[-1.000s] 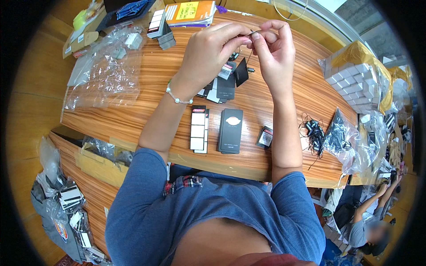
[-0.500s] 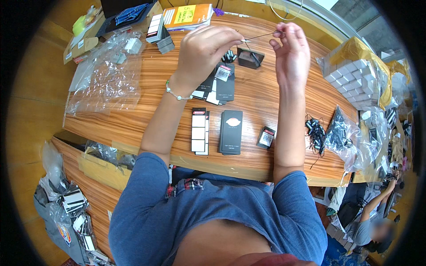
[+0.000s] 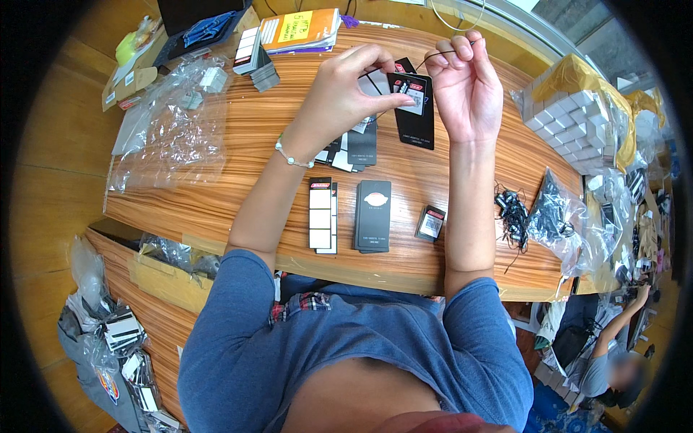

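My right hand (image 3: 465,90) pinches a thin dark cord (image 3: 445,52) between thumb and forefinger. Below that cord, black hang tags (image 3: 416,130) with a white label dangle over the table. My left hand (image 3: 352,90) grips them from the left, its thumb across their front; its other fingertips are partly hidden. Under the left hand lies a pile of black and white tags (image 3: 362,148). Nearer me are a stack of tall black tags (image 3: 372,216), a stack of white-panelled tags (image 3: 320,216) and a stack of small black tags (image 3: 431,222).
Black cords (image 3: 512,220) lie tangled at the right, beside a plastic bag (image 3: 552,209). A wrapped block of small white boxes (image 3: 570,123) stands behind them. Clear plastic (image 3: 173,130) covers the table's left. An orange notebook (image 3: 303,30) and a tag stack (image 3: 256,61) sit at the back.
The dark tags have risen and turned to face me between my hands. My left thumb has spread across them, while my right hand still pinches the cord and has shifted slightly left.
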Demonstrator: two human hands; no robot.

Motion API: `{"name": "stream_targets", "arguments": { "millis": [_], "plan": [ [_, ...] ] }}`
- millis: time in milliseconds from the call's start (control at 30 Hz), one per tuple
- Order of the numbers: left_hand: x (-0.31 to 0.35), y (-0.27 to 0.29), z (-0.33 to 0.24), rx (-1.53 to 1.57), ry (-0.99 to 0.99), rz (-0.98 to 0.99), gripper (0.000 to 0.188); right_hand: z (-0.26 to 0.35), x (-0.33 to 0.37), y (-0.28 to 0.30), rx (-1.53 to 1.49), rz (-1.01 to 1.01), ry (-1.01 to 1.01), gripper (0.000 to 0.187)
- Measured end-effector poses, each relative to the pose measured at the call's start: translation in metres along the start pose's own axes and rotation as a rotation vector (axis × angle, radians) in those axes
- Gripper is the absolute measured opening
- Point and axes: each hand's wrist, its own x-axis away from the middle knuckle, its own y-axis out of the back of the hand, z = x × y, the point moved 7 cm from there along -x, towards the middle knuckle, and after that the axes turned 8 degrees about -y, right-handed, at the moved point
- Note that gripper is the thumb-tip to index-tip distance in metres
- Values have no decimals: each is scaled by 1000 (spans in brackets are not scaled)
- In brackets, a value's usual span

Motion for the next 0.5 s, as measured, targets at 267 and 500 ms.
{"name": "stream_targets", "arguments": {
  "millis": [267,500],
  "plan": [
    [-3,9,-8,-68,-188,-137,21,13,5,-2,450,-118,73,18],
    [2,22,12,281,93,-260,15,1,8,-22,1193,-122,-79,14]
  ]
}}
